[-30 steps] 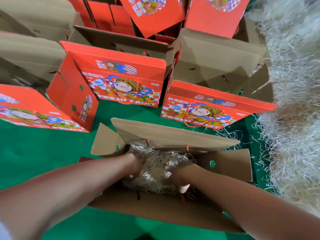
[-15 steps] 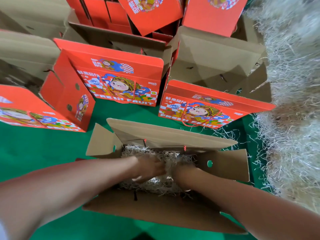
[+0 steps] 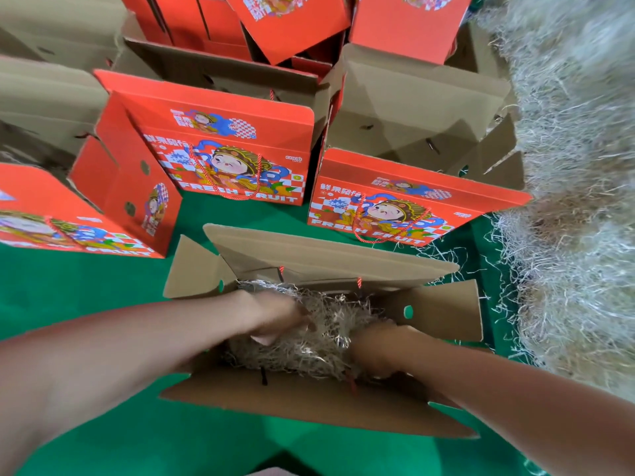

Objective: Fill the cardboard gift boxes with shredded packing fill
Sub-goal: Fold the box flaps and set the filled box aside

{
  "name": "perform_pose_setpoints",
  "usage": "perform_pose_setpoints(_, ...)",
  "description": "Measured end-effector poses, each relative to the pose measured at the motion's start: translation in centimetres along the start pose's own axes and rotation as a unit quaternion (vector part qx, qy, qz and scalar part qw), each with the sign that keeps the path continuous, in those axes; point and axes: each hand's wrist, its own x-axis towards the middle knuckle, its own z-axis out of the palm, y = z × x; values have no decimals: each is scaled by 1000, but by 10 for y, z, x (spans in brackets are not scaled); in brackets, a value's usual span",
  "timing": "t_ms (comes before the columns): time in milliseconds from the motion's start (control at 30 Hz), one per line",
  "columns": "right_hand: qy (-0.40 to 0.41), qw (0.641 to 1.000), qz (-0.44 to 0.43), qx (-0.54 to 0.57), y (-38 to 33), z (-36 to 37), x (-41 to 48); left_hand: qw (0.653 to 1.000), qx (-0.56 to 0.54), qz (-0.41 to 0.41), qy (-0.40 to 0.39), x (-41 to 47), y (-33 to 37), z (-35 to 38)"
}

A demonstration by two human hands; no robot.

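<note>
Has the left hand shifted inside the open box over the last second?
Yes. The left hand has slid rightward across the shredded fill, away from the box's left flap and toward the right hand, judged against the open box.

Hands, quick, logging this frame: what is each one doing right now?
Left hand: inside the open box, pressing on the shredded fill; grip cannot be told.
Right hand: buried in the fill; cannot be told.

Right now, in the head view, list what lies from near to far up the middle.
Open brown cardboard box holding shredded fill → strip of green table cover → standing red printed fruit box → leaning red boxes at the back.
</note>
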Motion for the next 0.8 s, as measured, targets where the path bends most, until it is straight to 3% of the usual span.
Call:
perform_pose_setpoints(100, 125, 988, 69, 61, 2, -16, -4, 997, -12, -42, 56, -12, 0, -9)
perform_pose_setpoints(167, 160, 978, 84, 101, 5, -20, 2, 997, 66, -38, -2, -13, -1, -10)
perform_pose_setpoints(233, 84, 987, 33, 132, 5, -17, 14, 983, 109, -70, -132, -19, 10, -6)
perform_pose_setpoints(300, -11, 995, 8, 103, 7, -12, 24, 948, 181, -50, -257, -18, 5, 10)
perform_pose_setpoints(367, -22, 997, 48, 52, 14, -9, 28, 940, 186, -45, -283, -21, -2, 21)
perform_pose_setpoints(433, 32, 996, 71, 51, 13, -13, 27, 952, 160, -65, -254, -23, -2, 24)
perform_pose_setpoints(500, 144, 985, 65, 67, 2, -24, 25, 966, 184, -65, -169, -22, 3, 21)
perform_pose_setpoints(600, 264, 964, -34, 26, -22, -34, 33, 979, 170, -64, -90, -22, 10, 12)
perform_pose_setpoints(667, 242, 965, -92, -36, -32, -31, 44, 978, 163, -54, -116, -20, 11, 14)
perform_pose_setpoints(800, 156, 984, -35, -78, -31, -13, 58, 957, 189, -65, -210, -18, 4, 30)
